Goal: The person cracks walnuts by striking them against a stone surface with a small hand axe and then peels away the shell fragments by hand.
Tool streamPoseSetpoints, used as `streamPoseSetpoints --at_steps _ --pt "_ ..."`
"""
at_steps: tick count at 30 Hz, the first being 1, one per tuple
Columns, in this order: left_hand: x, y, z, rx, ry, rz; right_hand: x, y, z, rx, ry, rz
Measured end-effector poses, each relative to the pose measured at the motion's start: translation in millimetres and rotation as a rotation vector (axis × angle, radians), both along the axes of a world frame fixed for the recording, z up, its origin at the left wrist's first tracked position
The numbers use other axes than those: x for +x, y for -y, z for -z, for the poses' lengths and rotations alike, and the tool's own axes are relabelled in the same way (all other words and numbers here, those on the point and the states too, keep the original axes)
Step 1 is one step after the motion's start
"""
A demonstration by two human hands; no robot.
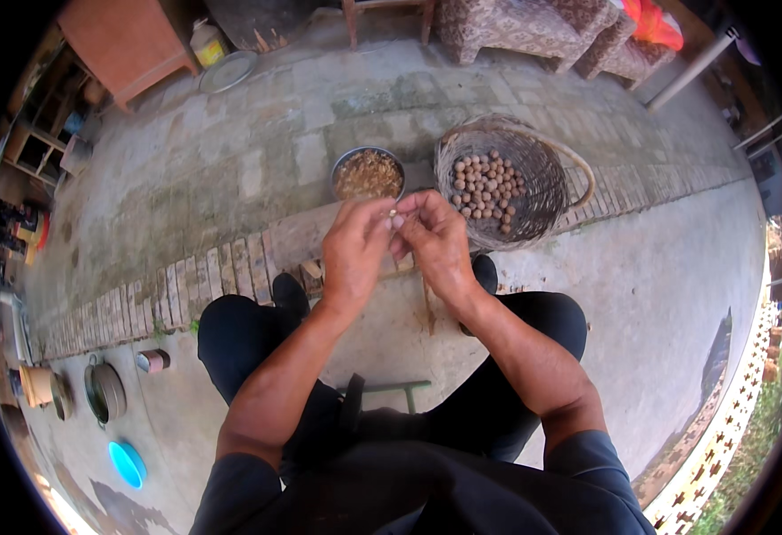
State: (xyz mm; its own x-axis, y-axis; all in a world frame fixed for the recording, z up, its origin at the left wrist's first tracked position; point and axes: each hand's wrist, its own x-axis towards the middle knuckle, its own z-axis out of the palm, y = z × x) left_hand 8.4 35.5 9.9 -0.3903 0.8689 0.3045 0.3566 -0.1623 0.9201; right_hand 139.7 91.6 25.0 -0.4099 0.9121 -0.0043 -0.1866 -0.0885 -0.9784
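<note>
My left hand (354,251) and my right hand (436,244) meet at the fingertips in front of me. Pinched between them is a small pale piece (393,213), likely of walnut; the fingers cover most of it. Just beyond my left hand stands a round metal bowl (334,182) filled with brown broken walnut pieces (369,174). To the right of the bowl, a wicker basket (543,177) with a curved handle tilts towards me. Whole walnuts (488,184) lie in its lower left part.
A low wooden bench or board (300,234) lies under the bowl, by a brick edging (183,287). Patterned armchairs (518,30), a wooden cabinet (126,50) and a plastic jug (208,43) stand at the back. At left are a blue basin (127,465) and a metal pot (105,392).
</note>
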Motion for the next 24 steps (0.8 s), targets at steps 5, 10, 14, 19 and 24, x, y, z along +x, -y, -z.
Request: streamPoseSetpoints --at_steps 5,10,14,19,24 --pt "-1.5 1.0 2.1 0.036 -0.002 0.027 -0.4 -0.1 0.8 0.007 -0.004 -0.010" --pt "0.0 0.3 3.8 0.016 0.036 0.029 0.4 0.5 2.1 0.052 0.038 0.005" --pt "1.0 -0.1 0.3 -0.011 0.043 0.035 0.5 0.0 4.1 0.103 0.098 0.037" --pt "1.0 2.3 -2.5 -0.018 0.076 0.028 0.7 -1.4 9.5 0.111 0.155 0.056" --pt "-2.8 -0.1 5.7 0.006 0.071 0.070 0.9 -1.8 4.6 0.107 0.166 0.030"
